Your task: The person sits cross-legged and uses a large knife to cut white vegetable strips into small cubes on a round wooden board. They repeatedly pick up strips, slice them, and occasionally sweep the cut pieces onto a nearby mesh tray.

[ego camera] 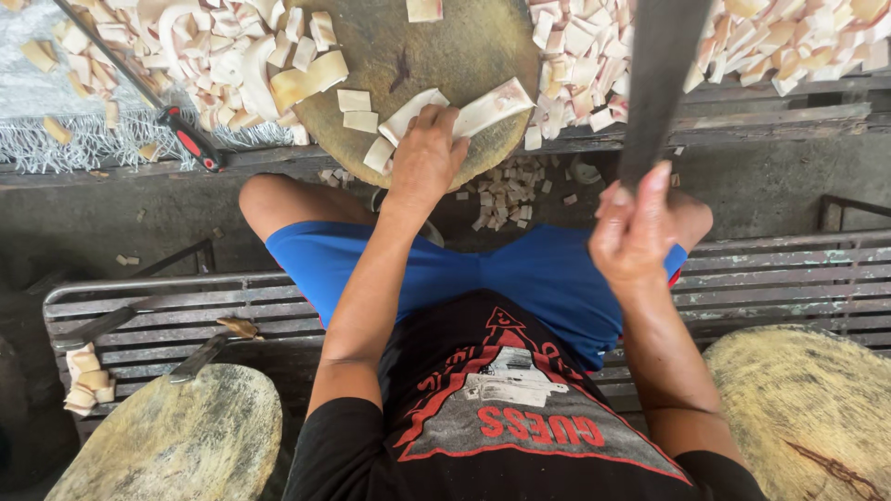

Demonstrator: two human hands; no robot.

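left hand [425, 153] pressing strip [492, 105], right hand [634, 232] raised (gripping cleaver [661, 74])

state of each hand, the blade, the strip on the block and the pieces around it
left hand: pressed on the strip, holding it down
right hand: closed around the blade's handle
blade: raised above the block, not touching it
pale strip: flat on the round block, uncut
cut pieces: heaped loose beside the block
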